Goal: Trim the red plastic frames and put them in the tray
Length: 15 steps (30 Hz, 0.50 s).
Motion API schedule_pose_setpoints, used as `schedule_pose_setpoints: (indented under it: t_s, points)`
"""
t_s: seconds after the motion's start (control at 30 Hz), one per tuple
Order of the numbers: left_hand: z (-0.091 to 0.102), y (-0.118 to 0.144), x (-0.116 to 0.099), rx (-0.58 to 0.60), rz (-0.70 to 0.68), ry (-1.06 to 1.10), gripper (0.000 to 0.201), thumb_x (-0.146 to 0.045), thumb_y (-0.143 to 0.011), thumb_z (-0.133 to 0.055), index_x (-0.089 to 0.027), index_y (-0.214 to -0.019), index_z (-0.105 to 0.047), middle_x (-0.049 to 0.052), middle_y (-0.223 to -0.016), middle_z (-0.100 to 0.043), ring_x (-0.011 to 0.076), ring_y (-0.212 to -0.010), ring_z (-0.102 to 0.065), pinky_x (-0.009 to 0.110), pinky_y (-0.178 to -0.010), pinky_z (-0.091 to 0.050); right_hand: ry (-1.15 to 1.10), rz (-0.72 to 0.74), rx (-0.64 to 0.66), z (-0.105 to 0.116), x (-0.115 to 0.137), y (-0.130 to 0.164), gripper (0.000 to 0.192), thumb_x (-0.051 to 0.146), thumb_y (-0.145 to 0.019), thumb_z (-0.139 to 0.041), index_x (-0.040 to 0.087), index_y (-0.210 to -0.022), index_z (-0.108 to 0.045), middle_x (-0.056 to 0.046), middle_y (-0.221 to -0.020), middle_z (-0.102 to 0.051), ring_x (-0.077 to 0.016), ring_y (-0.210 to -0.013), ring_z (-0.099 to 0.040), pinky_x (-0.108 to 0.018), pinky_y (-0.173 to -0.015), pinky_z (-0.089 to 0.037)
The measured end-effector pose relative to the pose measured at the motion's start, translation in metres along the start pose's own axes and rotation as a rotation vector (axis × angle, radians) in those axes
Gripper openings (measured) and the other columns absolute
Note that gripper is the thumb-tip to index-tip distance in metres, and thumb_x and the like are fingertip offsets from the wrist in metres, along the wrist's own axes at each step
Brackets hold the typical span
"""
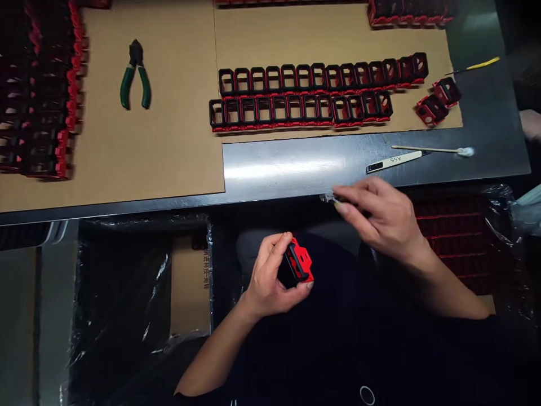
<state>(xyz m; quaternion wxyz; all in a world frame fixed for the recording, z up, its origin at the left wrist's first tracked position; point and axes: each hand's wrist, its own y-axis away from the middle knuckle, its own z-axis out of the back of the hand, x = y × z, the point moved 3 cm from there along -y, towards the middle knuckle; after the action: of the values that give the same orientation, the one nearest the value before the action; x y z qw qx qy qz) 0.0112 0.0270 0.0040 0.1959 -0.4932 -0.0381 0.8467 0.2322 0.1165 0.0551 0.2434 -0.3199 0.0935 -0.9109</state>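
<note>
Holding a red-and-black frame part [298, 265] below the table [296, 163] edge, the left hand [270, 279] grips it between thumb and fingers, open face tilted toward the right hand [378, 217]. Right hand pinches a small, blurred tool [329, 198] at its fingertips, apart from the part. Judgement: keep the part steady and square to the tool, and work close to the lap. Finished-looking frames stand in two rows [304, 96] on cardboard; green-handled pliers [135, 76], a swab [435, 150] and a labelled strip [395, 160] lie untouched.

Left hand [270, 276] curled closed, low; right hand [380, 217] raised higher, fingers pinched together.
</note>
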Motion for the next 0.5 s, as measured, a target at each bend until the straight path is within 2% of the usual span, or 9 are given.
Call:
schedule_pose_setpoints:
  t_s: [0.13, 0.2, 0.3, 0.5]
  points:
    - [-0.003, -0.004, 0.001, 0.005, -0.048, 0.037, 0.090, -0.034, -0.078, -0.074, -0.021, -0.155, -0.029, 0.016, -0.124, -0.060, 0.0295, -0.109, -0.064, 0.046, -0.088, -0.059, -0.330, 0.096, 0.113, -0.004, 0.023, 0.043, 0.018, 0.027, -0.091, -0.075, 0.021, -0.108, -0.074, -0.007, -0.092, -0.074, -0.0178, -0.079, -0.071, -0.027, -0.069, -0.060]
    - [-0.004, -0.006, 0.001, 0.025, -0.083, 0.059, 0.087, -0.033, -0.080, -0.074, -0.021, -0.154, -0.030, 0.016, -0.123, -0.063, 0.0289, -0.109, -0.065, 0.045, -0.089, -0.060, -0.398, 0.119, 0.124, -0.010, 0.032, 0.057, 0.012, 0.027, -0.089, -0.077, 0.020, -0.098, -0.075, -0.008, -0.093, -0.075, -0.0169, -0.077, -0.072, -0.027, -0.068, -0.060]
    - [-0.006, -0.008, 0.001, 0.058, -0.116, 0.081, 0.086, -0.029, -0.081, -0.073, -0.022, -0.155, -0.031, 0.016, -0.125, -0.064, 0.0284, -0.110, -0.066, 0.045, -0.089, -0.060, -0.372, 0.133, 0.110, -0.013, 0.039, 0.064, 0.009, 0.026, -0.088, -0.079, 0.018, -0.091, -0.075, -0.008, -0.095, -0.076, -0.0157, -0.074, -0.071, -0.027, -0.067, -0.060]
    - [-0.006, -0.005, 0.002, 0.067, -0.142, 0.108, 0.084, -0.027, -0.082, -0.072, -0.019, -0.156, -0.031, 0.019, -0.127, -0.063, 0.0280, -0.113, -0.065, 0.045, -0.090, -0.060, -0.315, 0.184, 0.106, -0.011, 0.044, 0.061, 0.009, 0.026, -0.088, -0.079, 0.018, -0.092, -0.075, -0.008, -0.095, -0.077, -0.0161, -0.075, -0.070, -0.027, -0.066, -0.059]
